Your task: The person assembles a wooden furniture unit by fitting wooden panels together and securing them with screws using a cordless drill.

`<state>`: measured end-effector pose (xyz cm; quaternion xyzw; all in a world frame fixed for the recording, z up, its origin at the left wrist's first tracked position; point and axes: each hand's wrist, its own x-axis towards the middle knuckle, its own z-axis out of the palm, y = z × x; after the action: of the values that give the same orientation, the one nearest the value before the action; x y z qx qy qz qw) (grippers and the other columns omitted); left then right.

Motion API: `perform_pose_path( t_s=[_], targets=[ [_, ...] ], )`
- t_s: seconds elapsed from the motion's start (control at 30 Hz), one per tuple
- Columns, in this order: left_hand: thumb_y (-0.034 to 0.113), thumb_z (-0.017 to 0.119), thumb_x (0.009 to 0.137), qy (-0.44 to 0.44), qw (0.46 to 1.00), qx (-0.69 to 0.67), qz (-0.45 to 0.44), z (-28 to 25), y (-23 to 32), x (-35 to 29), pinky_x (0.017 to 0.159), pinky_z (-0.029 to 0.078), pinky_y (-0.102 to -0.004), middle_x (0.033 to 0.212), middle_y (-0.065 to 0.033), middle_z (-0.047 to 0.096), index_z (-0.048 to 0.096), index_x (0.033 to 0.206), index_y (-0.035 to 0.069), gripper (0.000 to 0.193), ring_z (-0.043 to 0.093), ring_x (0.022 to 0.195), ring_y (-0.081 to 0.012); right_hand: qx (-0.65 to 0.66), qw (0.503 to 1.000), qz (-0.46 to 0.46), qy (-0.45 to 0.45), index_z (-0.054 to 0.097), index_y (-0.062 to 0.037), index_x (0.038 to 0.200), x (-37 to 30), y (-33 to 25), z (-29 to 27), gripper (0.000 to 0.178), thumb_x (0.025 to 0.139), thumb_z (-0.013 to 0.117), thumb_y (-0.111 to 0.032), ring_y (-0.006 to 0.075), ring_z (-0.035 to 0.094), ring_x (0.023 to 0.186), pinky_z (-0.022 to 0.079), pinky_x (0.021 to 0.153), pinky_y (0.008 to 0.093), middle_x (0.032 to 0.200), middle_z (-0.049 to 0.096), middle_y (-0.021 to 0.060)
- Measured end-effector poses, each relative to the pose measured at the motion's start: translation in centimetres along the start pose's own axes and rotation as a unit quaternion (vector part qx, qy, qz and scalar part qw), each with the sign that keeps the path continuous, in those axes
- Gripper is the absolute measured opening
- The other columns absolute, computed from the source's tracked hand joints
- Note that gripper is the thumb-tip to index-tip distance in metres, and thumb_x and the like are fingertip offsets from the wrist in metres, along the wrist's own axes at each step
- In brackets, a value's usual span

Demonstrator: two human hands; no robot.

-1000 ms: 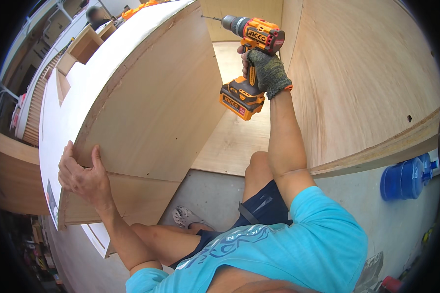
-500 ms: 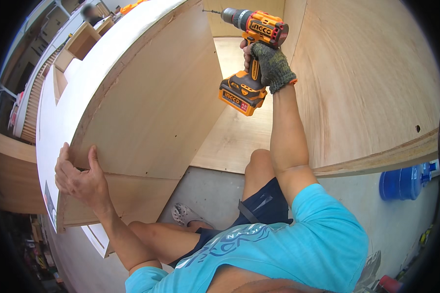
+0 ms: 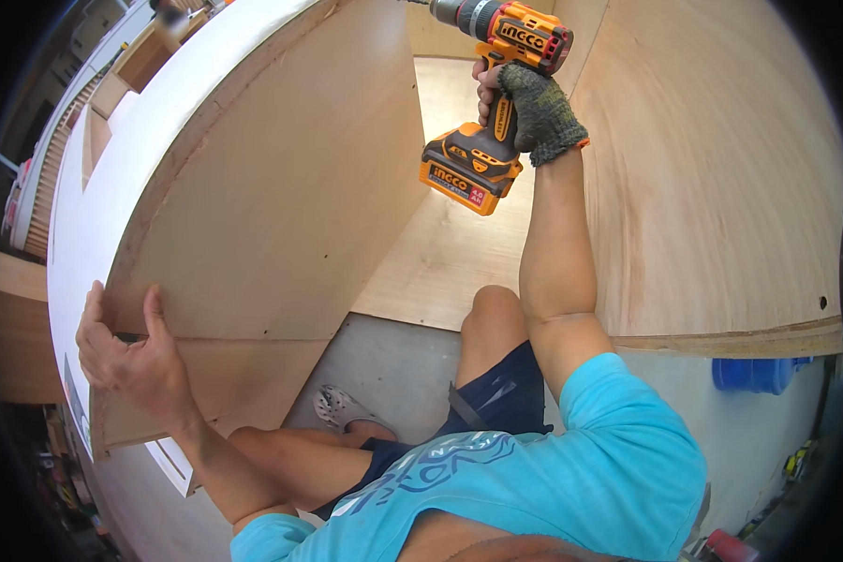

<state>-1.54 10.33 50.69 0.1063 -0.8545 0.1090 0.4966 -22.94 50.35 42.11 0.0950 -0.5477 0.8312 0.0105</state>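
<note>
My right hand (image 3: 532,103), in a grey-green glove that leaves the fingertips bare, is wrapped around the handle of an orange and black cordless drill (image 3: 515,36). The drill is raised, its chuck toward the left, near the far end of an upright plywood panel (image 3: 281,187). The picture's top edge cuts off most of the bit, so I cannot tell whether it touches the wood. At the near left, my bare left hand (image 3: 131,351) grips the panel's edge, thumb on the inner face and fingers around the white outer side.
Another tall plywood panel (image 3: 712,187) stands on the right, and a plywood base (image 3: 450,262) lies between the two. A blue water bottle (image 3: 751,375) is on the grey floor behind the right panel. Far left, wooden parts (image 3: 145,61) lie near another person.
The drill has shifted slightly up and right in the picture, its bit now mostly out of view. The left panel and my left hand appear farther left; that hand keeps its hold.
</note>
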Motion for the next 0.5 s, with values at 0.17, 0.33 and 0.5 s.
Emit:
perform_pose_path(
  t_s=[0.17, 0.33, 0.5],
  targets=[
    [0.037, 0.08, 0.079, 0.009, 1.0, 0.007, 0.02, 0.2, 0.0, -0.4, 0.097, 0.04, -0.0426, 0.109, -0.0061, 0.064, 0.062, 0.122, 0.011, 0.054, 0.058, 0.104, -0.0259, -0.032, 0.999, 0.001, 0.005, 0.061, -0.0039, 0.092, 0.3, 0.4, -0.1, 0.017, 0.078, 0.066, -0.012, 0.0136, 0.059, 0.054, 0.053, 0.055, 0.0309, 0.064, 0.057, 0.0023],
    [0.027, 0.082, 0.077, 0.004, 1.0, 0.011, 0.011, 0.2, 0.4, -0.8, 0.098, 0.04, -0.0428, 0.114, -0.0052, 0.064, 0.062, 0.122, 0.009, 0.053, 0.058, 0.108, -0.026, -0.017, 1.0, -0.001, -0.002, 0.062, -0.0038, 0.093, 0.7, 1.5, -0.7, 0.018, 0.078, 0.068, -0.012, 0.0134, 0.058, 0.055, 0.053, 0.055, 0.0312, 0.064, 0.057, 0.0026],
    [0.024, 0.081, 0.076, 0.008, 1.0, -0.005, 0.021, -0.4, 1.5, -0.8, 0.099, 0.039, -0.043, 0.115, -0.0047, 0.064, 0.061, 0.122, 0.01, 0.052, 0.058, 0.109, -0.0257, -0.003, 1.0, 0.002, 0.009, 0.062, -0.0036, 0.093, 0.5, 1.1, -0.6, 0.017, 0.078, 0.067, -0.012, 0.0133, 0.058, 0.055, 0.053, 0.055, 0.031, 0.064, 0.056, 0.0026]
  ],
)
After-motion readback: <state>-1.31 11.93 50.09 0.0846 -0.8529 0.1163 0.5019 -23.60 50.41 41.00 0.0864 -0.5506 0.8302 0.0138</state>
